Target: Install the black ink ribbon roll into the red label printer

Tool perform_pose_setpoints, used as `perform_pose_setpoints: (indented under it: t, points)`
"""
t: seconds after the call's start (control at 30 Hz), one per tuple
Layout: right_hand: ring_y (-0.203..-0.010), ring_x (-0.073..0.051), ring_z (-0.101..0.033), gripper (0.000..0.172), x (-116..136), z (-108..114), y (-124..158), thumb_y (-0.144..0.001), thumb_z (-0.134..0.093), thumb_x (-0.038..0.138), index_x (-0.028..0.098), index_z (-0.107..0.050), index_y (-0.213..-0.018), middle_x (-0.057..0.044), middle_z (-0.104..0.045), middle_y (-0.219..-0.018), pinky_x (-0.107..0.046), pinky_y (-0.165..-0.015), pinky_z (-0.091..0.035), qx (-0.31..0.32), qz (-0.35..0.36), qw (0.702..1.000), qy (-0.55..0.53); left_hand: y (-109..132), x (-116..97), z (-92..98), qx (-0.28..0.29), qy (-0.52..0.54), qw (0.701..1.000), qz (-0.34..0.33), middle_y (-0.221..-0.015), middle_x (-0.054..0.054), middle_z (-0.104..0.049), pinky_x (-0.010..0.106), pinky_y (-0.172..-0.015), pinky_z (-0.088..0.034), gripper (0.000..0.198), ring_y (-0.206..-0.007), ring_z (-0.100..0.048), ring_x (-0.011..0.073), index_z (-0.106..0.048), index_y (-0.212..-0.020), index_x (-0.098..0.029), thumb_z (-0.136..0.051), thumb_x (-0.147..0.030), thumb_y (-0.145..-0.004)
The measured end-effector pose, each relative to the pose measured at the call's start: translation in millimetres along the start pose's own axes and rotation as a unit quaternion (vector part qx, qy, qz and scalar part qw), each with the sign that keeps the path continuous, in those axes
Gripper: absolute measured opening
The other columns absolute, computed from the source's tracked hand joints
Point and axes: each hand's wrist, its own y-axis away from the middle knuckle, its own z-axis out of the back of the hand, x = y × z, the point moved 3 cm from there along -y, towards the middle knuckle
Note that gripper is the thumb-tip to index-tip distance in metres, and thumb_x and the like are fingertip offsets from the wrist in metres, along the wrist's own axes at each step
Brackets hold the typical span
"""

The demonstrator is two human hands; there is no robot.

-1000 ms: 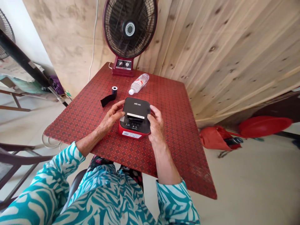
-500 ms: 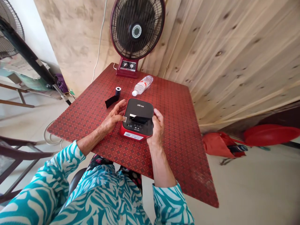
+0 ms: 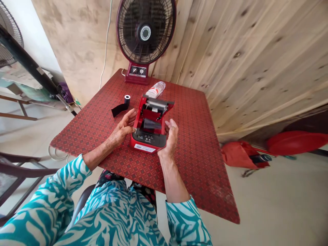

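A small red and black label printer (image 3: 150,128) stands on the red patterned table (image 3: 194,136) with its lid swung up and back, showing a dark roll in its bay. My left hand (image 3: 123,127) rests against the printer's left side, fingers curled round the edge. On the printer's right side, my right hand (image 3: 171,136) presses with fingers partly spread. A black tape roll (image 3: 121,105) with a loose strip lies just left of the printer, beyond my left hand.
A clear plastic bottle (image 3: 156,89) lies on its side behind the printer. A red table fan (image 3: 143,37) stands at the far table edge against the wooden wall. Red bag (image 3: 239,155) and red basin (image 3: 294,141) sit on the floor at right. Chair frames stand left.
The printer's lid, closed before, has swung open and now stands up at the back. Both hands stayed at the printer's sides.
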Motion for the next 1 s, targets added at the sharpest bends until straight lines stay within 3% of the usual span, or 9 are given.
perform_pose_setpoints:
  t: [0.13, 0.3, 0.4, 0.53, 0.63, 0.7, 0.9, 1.0]
  points:
    - [-0.11, -0.021, -0.065, 0.055, -5.6, 0.3, -0.5, -0.086, -0.052, 0.065, 0.025, -0.06, -0.123, -0.006, -0.066, -0.123, -0.043, -0.1, -0.052, 0.004, 0.005, 1.0, 0.009, 0.5, -2.8, -2.2, 0.002, 0.009, 1.0, -0.005, -0.16, 0.003, -0.049, 0.052, -0.126, -0.027, 0.078, -0.153, -0.036, 0.0321, -0.051, -0.148, -0.033, -0.07, -0.024, -0.073]
    - [-0.094, -0.019, -0.065, 0.061, -25.3, 0.3, -6.6, -0.079, -0.056, 0.068, 0.023, -0.059, -0.12, -0.006, -0.069, -0.116, -0.039, -0.087, -0.053, -0.014, -0.046, 0.999, 0.008, 2.9, -9.5, -4.9, 0.001, -0.002, 0.999, 0.032, -0.158, 0.006, -0.052, 0.051, -0.116, -0.042, 0.068, -0.142, -0.05, 0.0342, -0.058, -0.142, -0.03, -0.069, -0.03, -0.075]
    - [-0.097, -0.021, -0.066, 0.06, -34.3, 0.6, -10.3, -0.076, -0.058, 0.068, 0.022, -0.063, -0.115, -0.007, -0.072, -0.115, -0.04, -0.09, -0.053, -0.009, -0.047, 0.999, -0.009, 4.9, -24.9, -3.2, -0.028, -0.087, 0.996, 0.018, -0.16, 0.005, -0.049, 0.048, -0.116, -0.043, 0.051, -0.144, -0.047, 0.0336, -0.069, -0.129, -0.028, -0.068, -0.034, -0.078]
    - [-0.108, -0.024, -0.067, 0.054, -38.1, 1.5, -13.0, -0.081, -0.056, 0.065, 0.023, -0.067, -0.113, -0.008, -0.074, -0.119, -0.043, -0.099, -0.051, 0.004, -0.029, 1.0, 0.007, -4.7, -63.5, -11.5, -0.022, -0.25, 0.967, -0.034, -0.135, 0.008, -0.068, 0.046, -0.116, -0.043, 0.033, -0.131, -0.059, 0.0295, -0.076, -0.113, -0.024, -0.066, -0.043, -0.089]
    - [-0.113, -0.024, -0.066, 0.052, -38.7, 0.5, -15.4, -0.082, -0.056, 0.062, 0.024, -0.069, -0.113, -0.008, -0.074, -0.121, -0.044, -0.105, -0.049, 0.013, -0.022, 1.0, 0.006, -28.1, -84.4, -31.8, 0.082, -0.376, 0.923, -0.029, -0.113, 0.009, -0.076, 0.042, -0.104, -0.051, 0.035, -0.108, -0.07, 0.0267, -0.078, -0.112, -0.022, -0.06, -0.046, -0.094]
    - [-0.114, -0.024, -0.065, 0.048, -38.3, -0.5, -17.4, -0.081, -0.056, 0.061, 0.025, -0.071, -0.11, -0.006, -0.075, -0.119, -0.044, -0.107, -0.048, 0.012, -0.01, 1.0, 0.007, -48.2, -87.9, -47.0, 0.168, -0.458, 0.873, -0.023, -0.109, 0.007, -0.078, 0.041, -0.102, -0.052, 0.032, -0.104, -0.071, 0.0268, -0.079, -0.111, -0.023, -0.06, -0.04, -0.092]
    - [-0.113, -0.024, -0.064, 0.037, -34.9, -2.5, -20.7, -0.082, -0.053, 0.051, 0.026, -0.073, -0.101, -0.005, -0.075, -0.111, -0.043, -0.108, -0.048, 0.024, 0.028, 0.999, 0.034, -97.1, -72.4, -66.3, 0.304, -0.629, 0.714, 0.044, -0.095, 0.005, -0.08, 0.035, -0.088, -0.053, 0.028, -0.092, -0.073, 0.0269, -0.08, -0.097, -0.026, -0.055, -0.026, -0.083]
    - [-0.113, -0.023, -0.064, 0.033, -32.5, -3.5, -20.4, -0.084, -0.052, 0.044, 0.027, -0.074, -0.101, -0.004, -0.075, -0.11, -0.042, -0.109, -0.047, 0.035, 0.031, 0.998, 0.04, -103.7, -68.4, -66.6, 0.365, -0.651, 0.662, 0.067, -0.084, 0.003, -0.078, 0.031, -0.078, -0.052, 0.021, -0.08, -0.071, 0.0244, -0.079, -0.09, -0.028, -0.063, -0.03, -0.077]
